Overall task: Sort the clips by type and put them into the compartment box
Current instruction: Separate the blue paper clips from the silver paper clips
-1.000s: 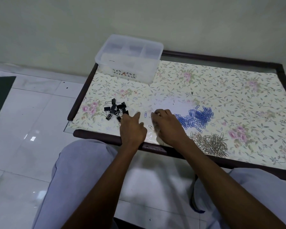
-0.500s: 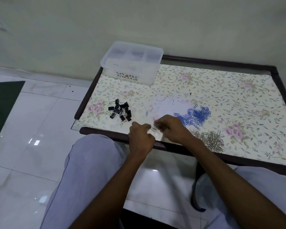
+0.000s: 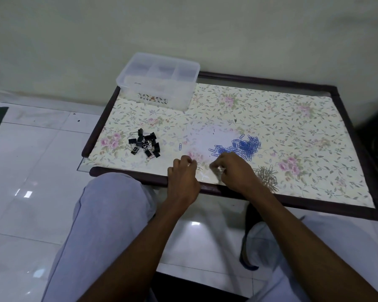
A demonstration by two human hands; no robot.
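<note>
A heap of black metal binder clips (image 3: 145, 144) lies at the worktop's left; blue wire paper clips (image 3: 240, 147) are piled mid-right (one stray blue clip (image 3: 180, 146) apart), silver wire paper clips (image 3: 267, 177) heaped near the front edge — the clear plastic compartment box (image 3: 159, 80) stands closed at the far-left corner.

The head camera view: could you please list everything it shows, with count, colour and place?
compartment box: one, clear plastic, far left corner of table
table: one, dark frame, floral top, against the wall
binder clips: one pile, black, left part of table
blue paper clips: one pile, centre of table
stray blue clip: one, between the black and blue piles
silver paper clips: one pile, near edge, beside the right wrist
loose silver clips: a few, near edge between the hands
floor: white glossy tiles
left hand: at near edge, fingertips on a silver clip
right hand: at near edge, fingers pinched; contents unclear
</note>
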